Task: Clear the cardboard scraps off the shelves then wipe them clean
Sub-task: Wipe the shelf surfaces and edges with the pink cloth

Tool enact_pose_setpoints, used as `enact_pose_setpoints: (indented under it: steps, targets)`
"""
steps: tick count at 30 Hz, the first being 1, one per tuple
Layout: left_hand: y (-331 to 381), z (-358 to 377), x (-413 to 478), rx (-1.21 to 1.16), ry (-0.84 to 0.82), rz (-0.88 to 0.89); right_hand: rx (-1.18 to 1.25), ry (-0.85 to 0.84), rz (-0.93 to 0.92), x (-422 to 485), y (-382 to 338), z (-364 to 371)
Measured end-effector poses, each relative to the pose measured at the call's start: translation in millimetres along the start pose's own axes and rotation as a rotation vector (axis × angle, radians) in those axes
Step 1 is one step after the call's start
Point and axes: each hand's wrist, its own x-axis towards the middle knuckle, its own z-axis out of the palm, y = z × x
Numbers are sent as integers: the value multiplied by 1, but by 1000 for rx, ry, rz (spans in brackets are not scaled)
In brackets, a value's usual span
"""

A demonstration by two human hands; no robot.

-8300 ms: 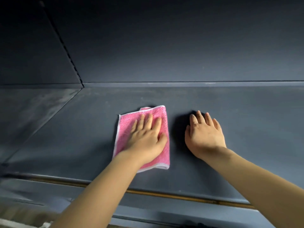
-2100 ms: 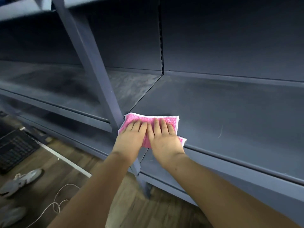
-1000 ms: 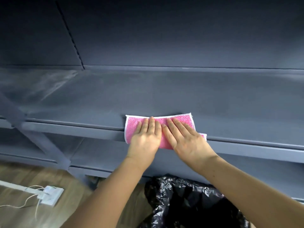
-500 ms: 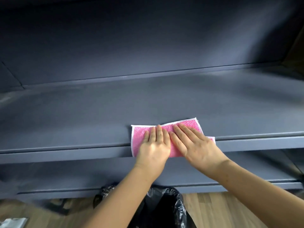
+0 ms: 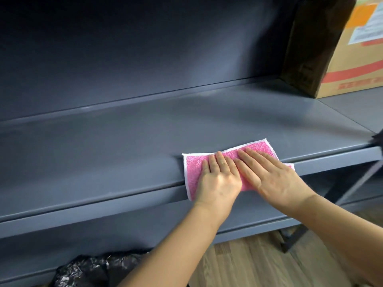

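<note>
A pink cloth with a white hem (image 5: 192, 166) lies folded over the front edge of a dark grey metal shelf (image 5: 124, 141). My left hand (image 5: 217, 179) presses flat on the cloth's left half, fingers together. My right hand (image 5: 269, 177) presses flat on its right half, touching the left hand. Both palms hide most of the cloth. No cardboard scraps show on this shelf.
A cardboard box with red print and a label (image 5: 350, 65) stands on the shelf at the far right. A black bin bag (image 5: 91, 270) sits on the wooden floor (image 5: 248, 264) below. A lower shelf (image 5: 145, 220) runs underneath, with a grey frame leg (image 5: 294, 237) at right.
Both hands have slid the cloth to the right along the shelf's front edge. The cardboard box at the right end has come into view.
</note>
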Motion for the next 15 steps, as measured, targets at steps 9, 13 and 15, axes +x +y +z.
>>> enact_pose_setpoints:
  steps: [9, 13, 15]
  targets:
    - [111, -15, 59, 23, -13, 40, -90, -100, 66, -76, 94, -17]
    - [143, -21, 74, 57, -56, 88, -121, -131, 85, -98, 120, -21]
    - [157, -25, 81, 53, -72, 86, -128, -151, 104, -110, 132, -23]
